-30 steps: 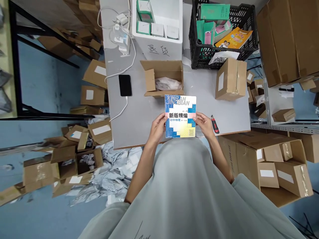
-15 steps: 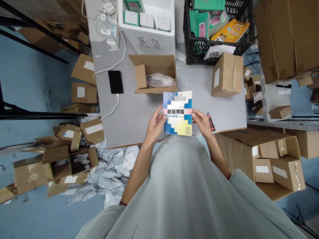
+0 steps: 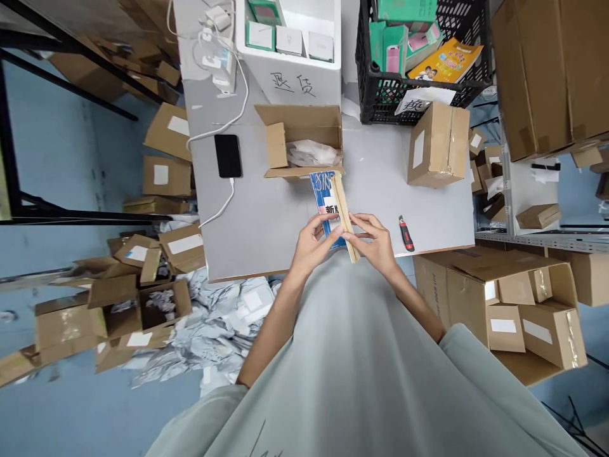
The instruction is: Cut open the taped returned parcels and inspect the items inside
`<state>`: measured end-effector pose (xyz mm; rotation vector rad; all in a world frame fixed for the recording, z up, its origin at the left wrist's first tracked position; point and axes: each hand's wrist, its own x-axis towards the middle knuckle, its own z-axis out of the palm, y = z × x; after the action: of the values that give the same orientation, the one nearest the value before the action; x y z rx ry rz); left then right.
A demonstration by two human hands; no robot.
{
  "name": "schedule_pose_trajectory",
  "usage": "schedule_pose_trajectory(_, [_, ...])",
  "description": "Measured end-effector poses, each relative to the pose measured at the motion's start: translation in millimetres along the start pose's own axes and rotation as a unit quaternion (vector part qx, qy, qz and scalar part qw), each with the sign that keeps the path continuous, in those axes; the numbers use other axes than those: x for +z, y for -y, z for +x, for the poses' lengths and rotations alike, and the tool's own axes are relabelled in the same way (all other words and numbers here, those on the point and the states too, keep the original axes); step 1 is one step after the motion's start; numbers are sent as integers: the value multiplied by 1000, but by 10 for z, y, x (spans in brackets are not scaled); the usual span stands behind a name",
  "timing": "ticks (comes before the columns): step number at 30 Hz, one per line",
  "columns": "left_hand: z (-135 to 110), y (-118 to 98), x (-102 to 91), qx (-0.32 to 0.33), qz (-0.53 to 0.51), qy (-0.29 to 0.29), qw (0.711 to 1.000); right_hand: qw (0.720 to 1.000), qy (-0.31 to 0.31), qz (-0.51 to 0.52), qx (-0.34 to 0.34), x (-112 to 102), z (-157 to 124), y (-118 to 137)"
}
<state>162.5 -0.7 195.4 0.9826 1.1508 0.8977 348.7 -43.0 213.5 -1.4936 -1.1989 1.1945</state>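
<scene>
A paperback book (image 3: 328, 209) with a blue, white and pink cover is tilted on edge, its pale page edges (image 3: 346, 219) turned up toward me. My left hand (image 3: 316, 240) grips it by the cover side, fingers and thumb closed on it. On the other side my right hand (image 3: 371, 238) pinches the page-edge side. Just beyond the book stands an open cardboard box (image 3: 304, 124) with clear plastic wrapping (image 3: 313, 153) inside. A red and black box cutter (image 3: 406, 233) lies on the table to the right of my right hand.
On the grey table (image 3: 266, 222) are a phone (image 3: 228, 156) on a white cable, a closed carton (image 3: 438, 146), a white foam bin (image 3: 290, 82) and a black crate (image 3: 423, 79) of books and boxes. Cartons and crumpled packaging (image 3: 209, 336) lie on the floor at left.
The book has turned from lying cover-up to standing on edge, showing its pages. Both hands have come closer together around it.
</scene>
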Motion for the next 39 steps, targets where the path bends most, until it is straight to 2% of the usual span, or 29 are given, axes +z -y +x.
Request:
schedule_pose_trajectory(7, [-14,-21,-80,22,14,-1,1000,1000,5,10,19,97,-25,33])
schedule_pose_trajectory(11, [-9,-37,-189,21,24,-48,998,999,-7,19,38,89,-6,12])
schedule_pose_trajectory(15, [10,-36,-449,-34,-65,-64,995,996,-36,64,58,16,10,-17])
schedule_pose_trajectory(18, [11,-37,-641,-53,-136,-44,988,991,-42,94,83,-47,-7,15])
schedule_pose_trajectory(21, [-7,-37,-750,-64,-171,-25,983,989,-44,117,84,-77,-35,69])
schedule_pose_trajectory(29, [-48,-10,-817,-62,-181,-23,981,991,-31,109,73,-40,-25,87])
schedule_pose_trajectory(39, [-30,35,-829,-69,-182,-21,981,985,-31,134,100,-19,-17,129])
